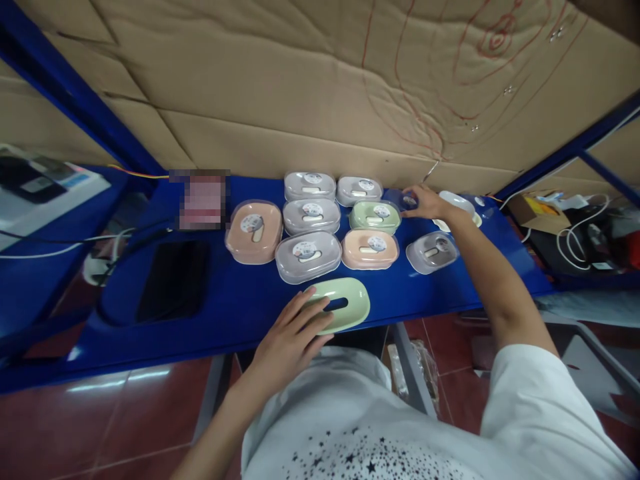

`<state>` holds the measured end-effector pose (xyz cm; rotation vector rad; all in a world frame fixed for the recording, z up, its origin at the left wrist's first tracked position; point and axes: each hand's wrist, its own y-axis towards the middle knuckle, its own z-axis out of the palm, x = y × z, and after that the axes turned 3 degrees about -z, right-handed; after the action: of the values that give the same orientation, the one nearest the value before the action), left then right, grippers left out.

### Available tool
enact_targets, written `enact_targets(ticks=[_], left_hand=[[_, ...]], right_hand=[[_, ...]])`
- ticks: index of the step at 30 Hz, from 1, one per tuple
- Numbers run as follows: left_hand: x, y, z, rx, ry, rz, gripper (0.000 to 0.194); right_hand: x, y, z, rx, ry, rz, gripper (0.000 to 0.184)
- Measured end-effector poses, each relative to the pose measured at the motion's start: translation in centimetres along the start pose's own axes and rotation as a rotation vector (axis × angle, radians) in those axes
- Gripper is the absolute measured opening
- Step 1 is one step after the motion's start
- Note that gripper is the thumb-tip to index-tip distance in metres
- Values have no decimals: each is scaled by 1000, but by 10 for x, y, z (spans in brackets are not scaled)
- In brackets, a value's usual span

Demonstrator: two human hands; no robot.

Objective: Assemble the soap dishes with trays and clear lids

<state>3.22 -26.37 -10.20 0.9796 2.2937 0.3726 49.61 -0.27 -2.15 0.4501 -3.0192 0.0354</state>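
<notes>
My left hand (293, 337) rests with fingers spread on a green oval soap dish (345, 305) near the front edge of the blue table (240, 300). My right hand (425, 202) reaches to the far right of the table, its fingers closed around a clear lid (406, 198). Between the hands lie several lidded soap boxes: a pink one (253, 231), grey ones (307, 255), a green one (375, 216), another pink one (370, 249) and a grey one (431, 252). A white dish (457, 203) lies beside my right wrist.
A black phone (173, 280) lies on the table's left part. Cardboard (320, 87) lines the wall behind. A white device (40, 190) and cables sit at the left; white cables and a box (575, 220) crowd the right shelf. Red tile floor lies below.
</notes>
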Motion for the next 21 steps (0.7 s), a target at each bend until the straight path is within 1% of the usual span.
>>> enact_targets(ticks=[2, 4, 6, 8, 10, 12, 14, 15, 16, 18, 19, 21], left_hand=[[1, 0, 0, -1, 5, 10, 29], [1, -1, 1, 7, 13, 12, 30], [1, -1, 1, 20, 23, 14, 31], [1, -1, 1, 20, 29, 20, 32], [0, -1, 2, -1, 37, 17, 31], [0, 0, 3, -30, 48, 10, 31], [-1, 0, 4, -52, 55, 10, 30], [-1, 1, 4, -56, 55, 13, 30], [-1, 1, 4, -56, 54, 15, 30], [-2, 2, 3, -54, 49, 12, 30], [-2, 3, 2, -52, 47, 9, 31], [-3, 3, 1, -63, 45, 4, 31]], right_hand=[[4, -16, -9, -93, 66, 14, 79], [16, -44, -21, -254, 127, 0, 78], [37, -82, -32, -391, 172, -49, 74], [69, -126, -36, -433, 226, -97, 68], [105, -170, -30, -427, 251, -147, 60], [139, -207, -14, -336, 278, -204, 55], [166, -231, 9, -221, 313, -230, 51], [174, -239, 20, -181, 326, -238, 50], [180, -244, 31, -163, 335, -243, 51], [185, -246, 46, -166, 334, -251, 54], [184, -245, 50, -177, 321, -252, 55], [178, -240, 49, -190, 283, -252, 54]])
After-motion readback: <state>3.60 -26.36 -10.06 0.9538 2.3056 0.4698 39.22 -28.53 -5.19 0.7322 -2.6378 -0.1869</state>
